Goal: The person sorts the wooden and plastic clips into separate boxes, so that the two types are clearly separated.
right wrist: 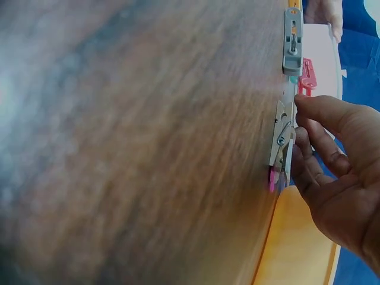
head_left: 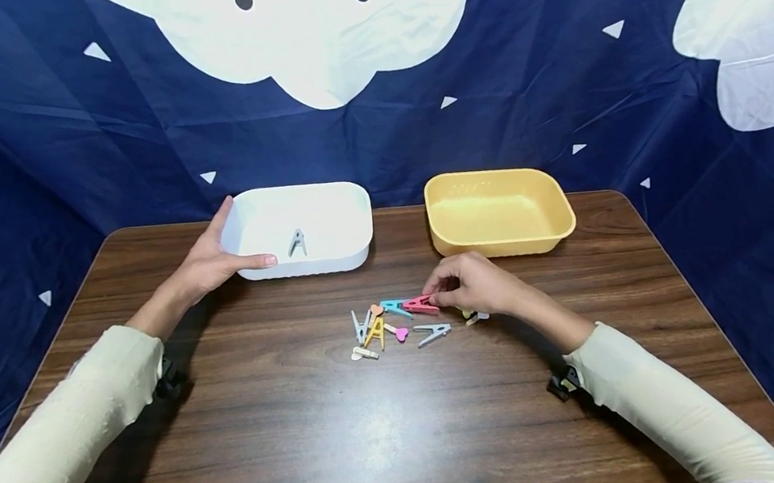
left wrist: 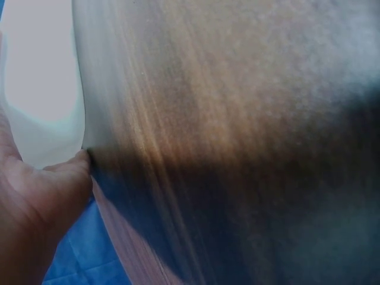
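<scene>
At the left end of a white plastic tub [head_left: 321, 266], my left hand [head_left: 206, 264] rests with its thumb stretched along the front rim and its index finger along the left side. A grey clothespin [head_left: 297, 241] lies inside that tub. My right hand [head_left: 478, 285] pinches the end of a red clothespin [head_left: 417, 304] between thumb and fingers, low over the table. Beside it lie a blue clothespin [head_left: 394, 306], a grey clothespin [head_left: 432, 333] and a yellow clothespin [head_left: 375, 332]. In the right wrist view, a small wooden clothespin [right wrist: 281, 139] is near the curled fingers.
A yellow plastic tub [head_left: 502, 248] stands at the back right, just beyond my right hand. Several small clothespins with heart ends, one of them pink [head_left: 401, 334], lie scattered mid-table. A dark blue curtain [head_left: 404, 136] hangs behind the wooden table [head_left: 295, 443].
</scene>
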Demonstrator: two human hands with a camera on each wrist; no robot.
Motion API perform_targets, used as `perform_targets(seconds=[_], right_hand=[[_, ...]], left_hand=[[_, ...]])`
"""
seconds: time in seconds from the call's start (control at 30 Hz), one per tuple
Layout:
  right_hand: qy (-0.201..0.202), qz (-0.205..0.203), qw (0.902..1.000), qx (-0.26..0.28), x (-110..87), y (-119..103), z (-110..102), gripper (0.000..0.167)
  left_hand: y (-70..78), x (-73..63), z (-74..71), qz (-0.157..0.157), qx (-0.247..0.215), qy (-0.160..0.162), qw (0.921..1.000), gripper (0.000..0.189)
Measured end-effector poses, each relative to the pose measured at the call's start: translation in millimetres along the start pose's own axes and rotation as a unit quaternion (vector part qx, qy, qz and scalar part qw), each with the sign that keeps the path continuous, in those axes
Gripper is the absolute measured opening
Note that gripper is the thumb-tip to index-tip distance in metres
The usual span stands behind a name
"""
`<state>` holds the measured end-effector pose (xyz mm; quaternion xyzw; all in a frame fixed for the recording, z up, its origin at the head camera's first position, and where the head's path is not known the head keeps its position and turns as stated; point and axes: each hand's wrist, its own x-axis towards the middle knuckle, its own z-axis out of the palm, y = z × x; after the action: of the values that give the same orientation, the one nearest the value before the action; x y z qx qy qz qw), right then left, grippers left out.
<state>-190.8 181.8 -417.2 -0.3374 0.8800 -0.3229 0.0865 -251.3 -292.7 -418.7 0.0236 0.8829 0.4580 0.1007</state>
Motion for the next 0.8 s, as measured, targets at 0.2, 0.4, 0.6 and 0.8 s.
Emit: perform_targets(seconds=[0.2, 0.4, 0.6, 0.8], right_hand=[[0.025, 0.002, 0.9997, -0.009, 1.4, -5, -3, 0.011], [0.033, 0.002, 0.9994, -0.007, 3.5, -9, -3, 0.009], [0.049, 0.006, 0.9988, -0.005, 5.6, -14, -1, 0.009], [0.069, 0.004, 0.9976, -0.006, 8.7, -19, 0, 0.007]], left_hand=[[1.5, 0.9, -0.9, 0.005, -0.004, 0.003, 1.0000, 0.149], [0.8, 0.5, -1.5, 0.006, -0.001, 0.005, 1.0000, 0.150], [-0.8, 0.3, -0.9, 0.006, 0.001, 0.006, 1.0000, 0.150], [-2.0, 0.6, 0.1, 0.005, 0.003, 0.005, 1.0000, 0.150]])
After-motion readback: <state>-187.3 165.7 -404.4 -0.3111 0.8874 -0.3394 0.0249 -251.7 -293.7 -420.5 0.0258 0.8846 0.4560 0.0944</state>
